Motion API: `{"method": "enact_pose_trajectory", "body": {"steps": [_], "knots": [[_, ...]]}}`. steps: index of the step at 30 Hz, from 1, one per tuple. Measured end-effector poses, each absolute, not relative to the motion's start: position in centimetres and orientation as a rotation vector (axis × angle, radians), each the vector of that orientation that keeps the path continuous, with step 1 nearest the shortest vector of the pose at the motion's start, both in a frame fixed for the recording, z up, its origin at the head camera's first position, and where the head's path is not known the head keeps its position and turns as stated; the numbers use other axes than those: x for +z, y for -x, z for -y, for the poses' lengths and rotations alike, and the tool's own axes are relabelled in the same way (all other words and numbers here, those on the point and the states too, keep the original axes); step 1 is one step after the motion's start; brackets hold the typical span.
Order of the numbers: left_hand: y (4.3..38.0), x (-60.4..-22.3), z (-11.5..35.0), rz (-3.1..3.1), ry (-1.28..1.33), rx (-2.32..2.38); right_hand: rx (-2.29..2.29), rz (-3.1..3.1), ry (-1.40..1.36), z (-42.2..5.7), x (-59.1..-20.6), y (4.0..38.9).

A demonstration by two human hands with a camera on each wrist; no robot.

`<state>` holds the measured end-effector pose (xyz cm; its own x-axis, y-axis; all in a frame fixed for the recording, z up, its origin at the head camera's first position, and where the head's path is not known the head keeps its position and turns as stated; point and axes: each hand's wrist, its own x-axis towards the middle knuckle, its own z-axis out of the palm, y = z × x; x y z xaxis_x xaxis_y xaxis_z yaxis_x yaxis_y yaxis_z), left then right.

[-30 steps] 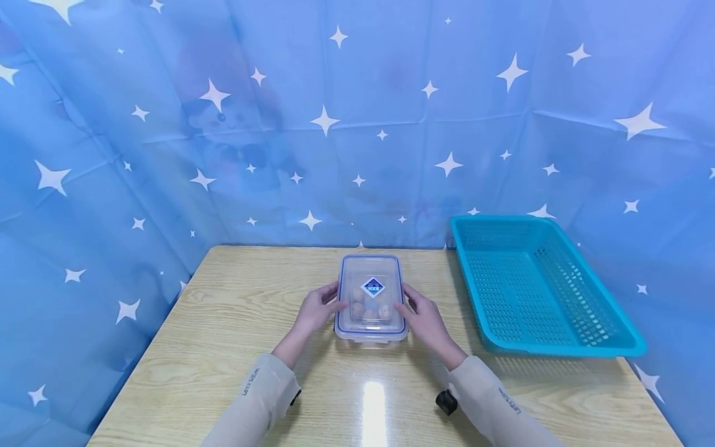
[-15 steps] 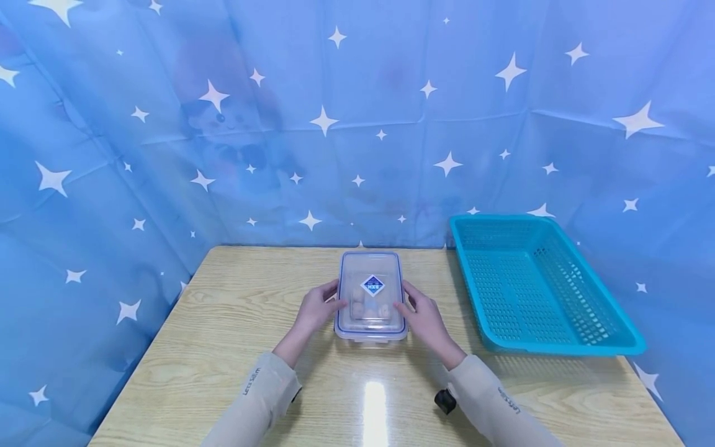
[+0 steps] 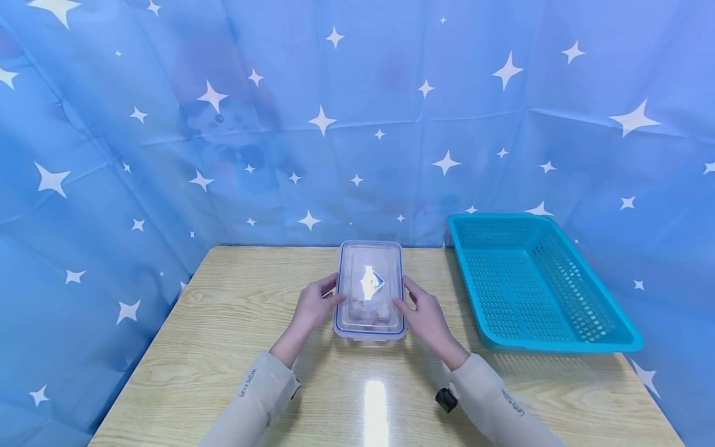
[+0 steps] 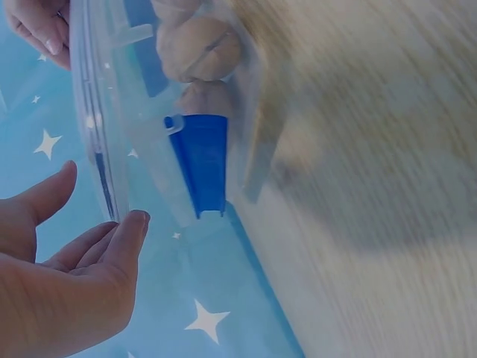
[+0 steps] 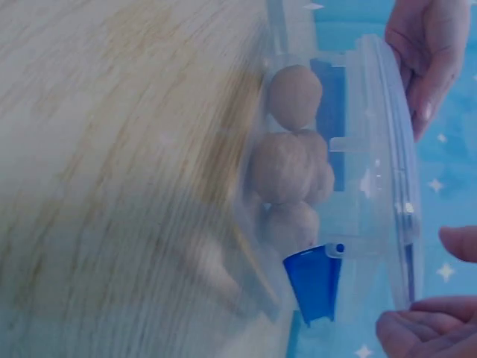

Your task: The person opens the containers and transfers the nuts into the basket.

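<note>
A clear lidded food container stands on the table's middle with several walnuts (image 4: 201, 48) inside. Its clear lid (image 3: 370, 257) has a blue seal line and a diamond label, now partly lost in glare. The left hand (image 3: 313, 304) holds the lid's left edge, the right hand (image 3: 426, 313) its right edge. In both wrist views fingertips touch the lid's rim from below, thumbs on the top side. Blue side latches (image 5: 317, 283) hang unfastened beside the box wall (image 5: 352, 209). The lid looks tilted, its far end raised; how far is hard to tell.
A turquoise perforated basket (image 3: 558, 345) stands at the right of the wooden table (image 3: 262, 273), overhanging its right edge. A blue curtain with white stars (image 3: 357, 124) hangs behind the table and at its sides.
The lid's far edge has risen, and glare now covers part of its label. Both hands keep nearly the same place at its sides.
</note>
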<state>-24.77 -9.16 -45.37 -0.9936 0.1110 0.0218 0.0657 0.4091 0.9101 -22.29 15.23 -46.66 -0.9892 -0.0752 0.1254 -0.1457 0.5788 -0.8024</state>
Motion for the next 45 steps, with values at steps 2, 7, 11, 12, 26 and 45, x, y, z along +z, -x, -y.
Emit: {"method": "enact_pose_trajectory", "body": {"steps": [2,7,11,12,26,45], "knots": [[24.7,-45.2,9.2,-2.606,-0.176,1.685,1.408,2.724,-0.19,-15.2,-46.3,22.2],[24.3,-44.3,9.3,-2.603,-0.181,1.695,1.456,2.7,-0.21,-15.5,-45.4,21.7],[23.9,-43.5,9.3,-2.582,-0.179,1.719,1.457,2.683,-0.223,-15.7,-44.8,21.4],[23.8,-43.3,9.3,-2.577,-0.183,1.728,1.463,2.679,-0.222,-15.8,-44.6,21.3],[22.9,-41.3,9.2,-2.565,-0.272,1.885,1.527,2.559,-0.233,-16.0,-42.4,20.7],[22.7,-40.4,8.6,-2.417,-0.271,2.093,1.889,2.234,-0.274,-15.6,-41.3,20.9]]}}
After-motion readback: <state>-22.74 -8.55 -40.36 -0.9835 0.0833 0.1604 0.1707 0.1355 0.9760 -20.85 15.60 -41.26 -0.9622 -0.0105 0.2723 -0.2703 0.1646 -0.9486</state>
